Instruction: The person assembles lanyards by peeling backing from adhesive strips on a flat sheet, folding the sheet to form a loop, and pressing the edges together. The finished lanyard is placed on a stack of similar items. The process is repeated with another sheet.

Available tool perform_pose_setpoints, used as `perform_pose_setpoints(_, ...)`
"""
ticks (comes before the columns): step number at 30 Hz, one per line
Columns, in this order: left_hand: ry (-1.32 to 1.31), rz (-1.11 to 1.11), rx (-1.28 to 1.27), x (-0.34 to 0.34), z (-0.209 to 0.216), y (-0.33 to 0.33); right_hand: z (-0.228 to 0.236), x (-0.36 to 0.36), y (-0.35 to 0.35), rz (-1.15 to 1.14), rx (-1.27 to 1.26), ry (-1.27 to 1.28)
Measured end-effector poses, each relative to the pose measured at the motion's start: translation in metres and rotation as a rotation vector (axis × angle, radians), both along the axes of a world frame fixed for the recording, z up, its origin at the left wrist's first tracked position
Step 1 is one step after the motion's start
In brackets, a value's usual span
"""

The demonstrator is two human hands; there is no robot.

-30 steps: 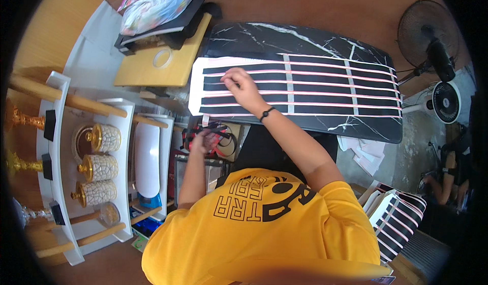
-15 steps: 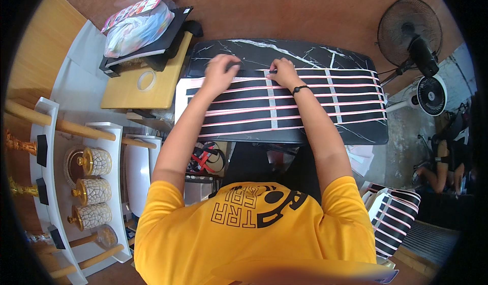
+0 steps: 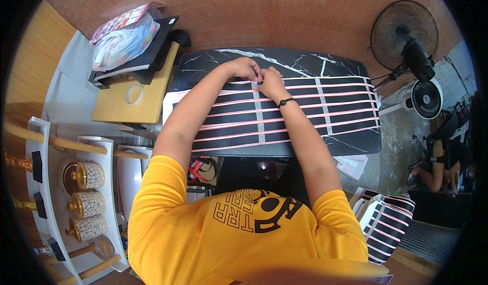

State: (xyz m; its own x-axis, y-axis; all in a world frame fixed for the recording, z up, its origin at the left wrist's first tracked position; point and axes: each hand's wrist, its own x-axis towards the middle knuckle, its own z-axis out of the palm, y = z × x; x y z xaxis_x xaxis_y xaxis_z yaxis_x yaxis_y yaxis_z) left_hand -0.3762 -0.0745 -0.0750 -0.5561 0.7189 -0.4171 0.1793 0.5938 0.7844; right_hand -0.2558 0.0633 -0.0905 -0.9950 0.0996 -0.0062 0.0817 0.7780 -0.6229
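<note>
A row of long black strips with pale pink and white edges (image 3: pixel 295 110) lies lengthwise across a black marble-patterned table (image 3: pixel 341 141). Two grey bands, one of them a grey band (image 3: pixel 260 113) below my hands, run crosswise over the strips. At the far edge of the row, my left hand (image 3: pixel 246 69) and my right hand (image 3: pixel 272 85) meet with fingertips close together, both pinched. Whatever small dark thing lies between the fingers is too hidden to name. A dark beaded bracelet (image 3: pixel 286 102) circles my right wrist.
Left of the table, a yellow wooden top (image 3: pixel 114 107) bears a tape roll (image 3: pixel 134 94) and a black device with a plastic bag (image 3: pixel 124 40). A shelf with lidded jars (image 3: pixel 90 204) stands at left. Right are fans (image 3: pixel 405 41), another striped bundle (image 3: pixel 387 224) and a seated person (image 3: pixel 442 168).
My left hand has moved right and come together with my right hand at the far strip, by the grey band. The whole view has shifted slightly.
</note>
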Motion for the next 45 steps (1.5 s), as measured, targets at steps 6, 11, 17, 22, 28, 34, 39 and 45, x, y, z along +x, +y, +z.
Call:
perform_pose_setpoints(6,0.065,-0.054,-0.043,0.003,0.009,0.008,-0.001,0.019,-0.017,-0.116,0.099,0.264)
perform_pose_setpoints(11,0.120,-0.024,-0.045,0.008,0.011,0.006,-0.002,0.019,-0.020,-0.140,0.018,0.157)
perform_pose_setpoints(17,0.158,0.019,0.011,0.013,0.005,0.002,-0.009,0.016,-0.028,-0.284,0.019,0.161)
perform_pose_setpoints(22,0.318,0.003,-0.003,0.019,0.002,0.002,-0.017,0.021,-0.031,-0.272,-0.005,0.277)
perform_pose_setpoints(28,0.586,-0.018,-0.067,0.024,0.004,0.004,-0.020,0.031,-0.022,-0.155,-0.151,0.476)
perform_pose_setpoints(34,0.558,-0.043,0.059,0.034,0.032,-0.013,-0.017,0.030,-0.006,-0.108,-0.304,0.389)
perform_pose_setpoints(39,0.912,-0.163,-0.182,0.077,0.036,-0.029,-0.017,0.023,0.004,0.010,-0.306,0.330)
perform_pose_setpoints(45,1.102,-0.122,-0.194,0.081,0.022,-0.036,-0.023,0.023,0.000,0.057,-0.021,0.467)
